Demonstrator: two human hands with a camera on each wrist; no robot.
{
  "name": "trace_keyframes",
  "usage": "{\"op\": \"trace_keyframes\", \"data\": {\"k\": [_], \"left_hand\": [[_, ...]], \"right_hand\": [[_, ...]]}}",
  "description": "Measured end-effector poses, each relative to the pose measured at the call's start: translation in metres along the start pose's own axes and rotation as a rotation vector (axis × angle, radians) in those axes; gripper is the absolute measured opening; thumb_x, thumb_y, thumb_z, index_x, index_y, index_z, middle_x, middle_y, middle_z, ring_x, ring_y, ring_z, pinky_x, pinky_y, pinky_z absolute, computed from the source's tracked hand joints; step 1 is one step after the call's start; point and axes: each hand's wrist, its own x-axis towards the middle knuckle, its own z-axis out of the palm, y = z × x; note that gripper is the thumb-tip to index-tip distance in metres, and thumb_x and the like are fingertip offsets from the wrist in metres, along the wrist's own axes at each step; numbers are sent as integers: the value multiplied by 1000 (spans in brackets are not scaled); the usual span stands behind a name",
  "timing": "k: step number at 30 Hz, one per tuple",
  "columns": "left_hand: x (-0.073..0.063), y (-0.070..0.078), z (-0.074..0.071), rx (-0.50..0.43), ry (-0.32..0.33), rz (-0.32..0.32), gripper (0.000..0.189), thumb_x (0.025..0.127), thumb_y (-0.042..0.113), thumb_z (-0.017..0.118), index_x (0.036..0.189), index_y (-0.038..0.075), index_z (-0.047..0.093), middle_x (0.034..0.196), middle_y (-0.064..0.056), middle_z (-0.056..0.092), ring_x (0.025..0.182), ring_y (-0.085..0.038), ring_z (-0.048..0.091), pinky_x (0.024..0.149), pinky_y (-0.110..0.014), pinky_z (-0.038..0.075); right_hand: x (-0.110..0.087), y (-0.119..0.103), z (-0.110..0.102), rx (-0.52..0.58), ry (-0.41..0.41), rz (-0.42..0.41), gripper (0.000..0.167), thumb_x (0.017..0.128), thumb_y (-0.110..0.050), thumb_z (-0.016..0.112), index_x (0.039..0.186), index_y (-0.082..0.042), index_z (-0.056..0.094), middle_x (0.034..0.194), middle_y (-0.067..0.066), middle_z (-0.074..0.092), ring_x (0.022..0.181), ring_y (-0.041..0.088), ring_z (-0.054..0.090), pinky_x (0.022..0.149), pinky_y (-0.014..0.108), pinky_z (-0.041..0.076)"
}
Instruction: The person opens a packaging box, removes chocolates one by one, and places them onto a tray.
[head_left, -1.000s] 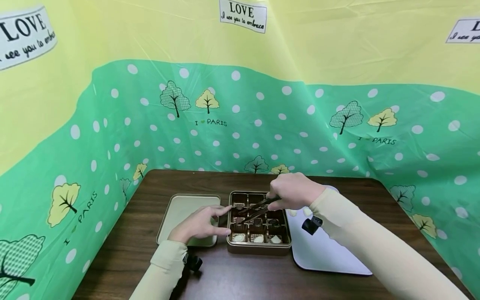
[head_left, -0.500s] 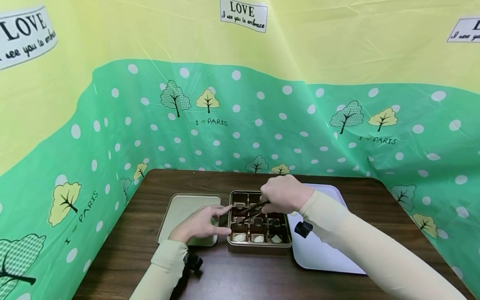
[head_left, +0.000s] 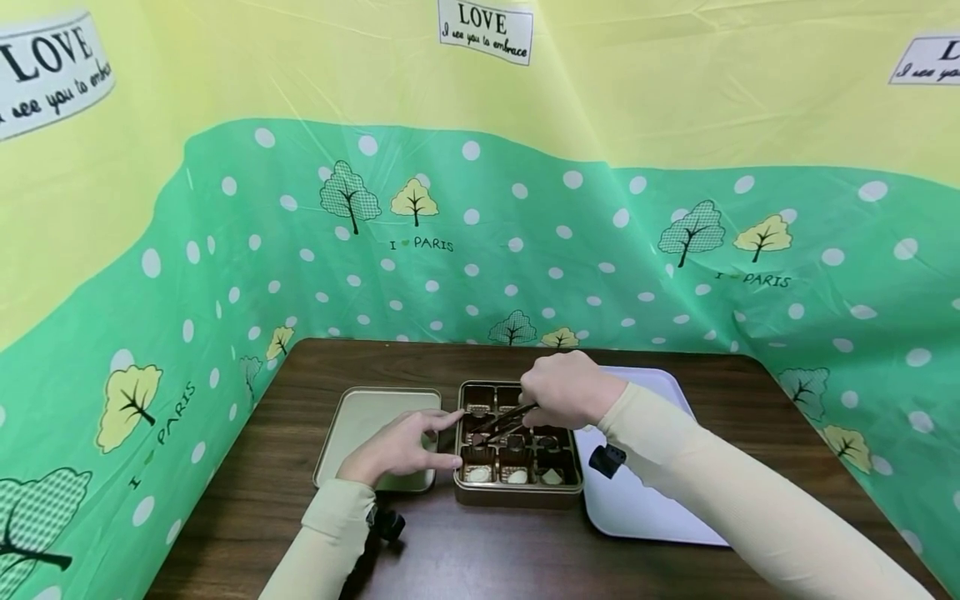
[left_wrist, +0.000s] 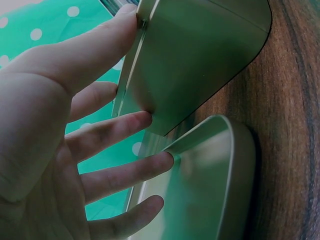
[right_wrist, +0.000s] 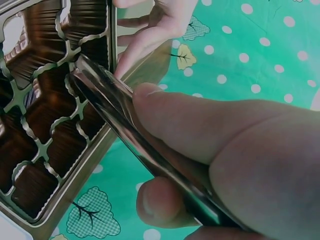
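Observation:
My right hand grips dark metal tongs over the sectioned chocolate box. The tong tips reach down into the left compartment of the middle row; what lies between them is hidden. White chocolates sit in the front row, and a dark chocolate shows in the middle row at right. My left hand has its fingers extended, thumb and fingertips against the box's left side. In the left wrist view its thumb touches the rim and a fingertip meets the box wall.
Left of the box, partly under my left hand, lies a shallow metal lid. A pale lilac tray is at the right, with my right forearm across it. The brown table ends at a green and yellow curtain.
My right hand has shifted slightly left, and the tong arms have come closer together. White pieces on the tray are now hidden behind that hand. The left hand stays in place.

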Motion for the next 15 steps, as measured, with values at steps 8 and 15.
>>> {"op": "trace_keyframes", "data": {"k": [8, 15], "left_hand": [[0, -1, 1, 3, -3, 0, 84, 88, 51, 82, 160, 26, 46, 163, -17, 45, 149, -40, 42, 123, -57, 33], [0, -2, 1, 4, 3, 7, 84, 88, 51, 82, 160, 25, 46, 162, -17, 46, 149, -41, 42, 122, -57, 34]], "right_hand": [[-4, 3, 1, 5, 57, -30, 18, 89, -39, 84, 77, -29, 76, 74, -11, 68, 60, 7, 59, 47, 35, 52], [-7, 6, -2, 35, 78, -19, 19, 89, -40, 84, 100, -25, 86, 95, -8, 80, 69, 9, 70, 53, 35, 58]]}}
